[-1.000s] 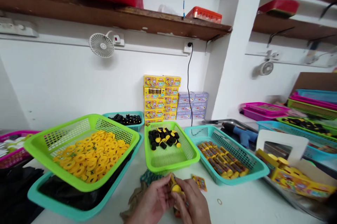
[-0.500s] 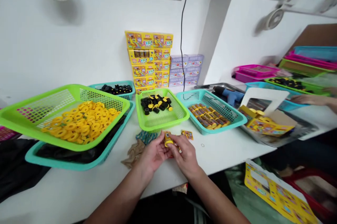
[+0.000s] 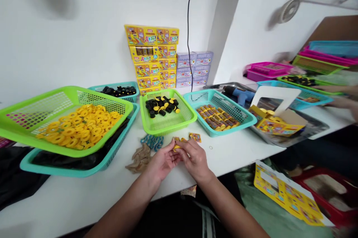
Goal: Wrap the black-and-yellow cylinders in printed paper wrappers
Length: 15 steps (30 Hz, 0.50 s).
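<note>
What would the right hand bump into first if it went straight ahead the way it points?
Past the small yellow piece at its fingertips, the right hand would probably meet the left hand first, whose fingers lie just across; depth there is hard to judge.

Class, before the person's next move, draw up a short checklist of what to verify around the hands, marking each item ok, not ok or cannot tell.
1. Grip: ok. The left hand and right hand both have fingers on the yellow piece.
2. A hand free: not ok. Both are on that piece.
3. Piece's far side sound: cannot tell. It is hidden from view.
4. Table around the hands uncluttered: not ok. A packet and a brown cloth lie close by.
5. Black parts contained: ok. The pile sits inside the middle green basket.
6. Tubes in rows: ok, in the teal basket right of it.
</note>
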Tool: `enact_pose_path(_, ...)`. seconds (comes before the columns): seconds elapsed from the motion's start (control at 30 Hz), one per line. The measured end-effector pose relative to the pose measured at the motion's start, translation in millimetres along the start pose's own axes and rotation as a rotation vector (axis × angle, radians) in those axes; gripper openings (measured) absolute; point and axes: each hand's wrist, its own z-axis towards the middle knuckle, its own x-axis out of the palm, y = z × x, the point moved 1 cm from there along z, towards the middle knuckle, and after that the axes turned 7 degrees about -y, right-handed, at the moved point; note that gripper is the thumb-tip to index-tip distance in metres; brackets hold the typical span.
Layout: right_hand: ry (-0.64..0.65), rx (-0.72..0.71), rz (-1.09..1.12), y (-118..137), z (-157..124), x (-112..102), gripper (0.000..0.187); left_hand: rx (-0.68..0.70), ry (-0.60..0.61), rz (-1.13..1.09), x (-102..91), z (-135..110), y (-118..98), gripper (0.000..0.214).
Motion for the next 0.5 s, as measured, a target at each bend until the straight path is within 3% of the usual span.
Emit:
enact_pose_path(0.2, 0.036, 0.123, 0.11, 4, 7, -6, 0.018, 0.018, -0.005, 0.06, -0.1, 2, -1, 0.008)
enact_pose_path(0.3, 0.092, 0.253, 0.042, 5, 13, -9, 0.018, 0.061, 0.032, 0.105, 2.9, 4, -2, 0.004)
enact_pose_path(0.4, 0.134, 0.332, -0.056, 2, 22, -13, 0.019, 0.049, 0.1, 0.181, 10.3, 5, -5, 0.015)
enact_pose_path(0.5, 0.147, 0.294, -0.14, -17, 47, -29, 0.015, 0.107, 0.074, 0.32, 15.8, 7, -11, 0.034)
